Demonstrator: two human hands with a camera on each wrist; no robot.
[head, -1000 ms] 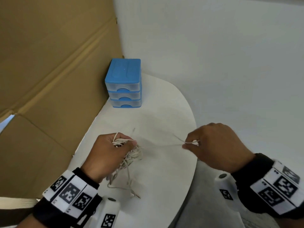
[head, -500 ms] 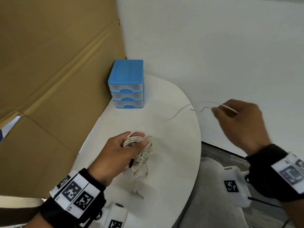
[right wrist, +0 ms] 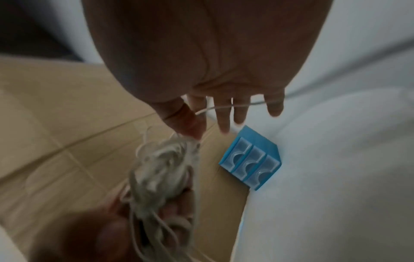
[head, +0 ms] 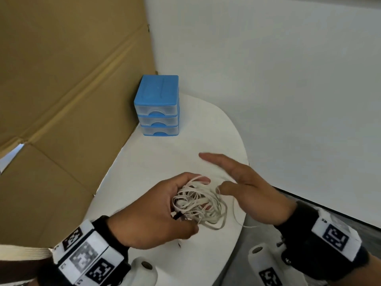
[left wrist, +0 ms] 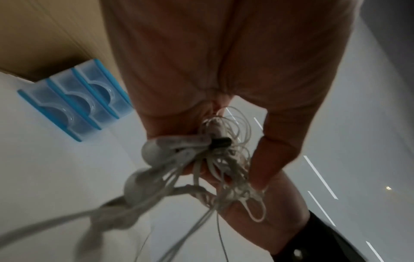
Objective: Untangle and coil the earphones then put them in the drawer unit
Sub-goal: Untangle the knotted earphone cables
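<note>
A tangled bundle of white earphones [head: 201, 203] sits in my left hand [head: 162, 205], whose fingers and thumb curl around it just above the white table [head: 165, 159]. In the left wrist view two earbuds [left wrist: 154, 152] and a short black piece [left wrist: 220, 141] stick out of the bundle. My right hand [head: 237, 176] is beside the bundle on its right, fingers straight and spread, thumb close to the cords. One loose strand [right wrist: 226, 106] runs across its fingers. The blue three-drawer unit [head: 157, 108] stands at the table's far end with all drawers closed.
A large brown cardboard sheet [head: 61, 89] leans along the table's left side, right behind the drawer unit. A white wall [head: 268, 79] closes the back and right. The table's curved right edge [head: 243, 162] drops to a grey floor. A small metal plug [head: 179, 244] hangs below the bundle.
My right hand, which had pulled a strand up and out to the right, has come back to the bundle with its fingers spread. My left hand has kept hold of the bundle.
</note>
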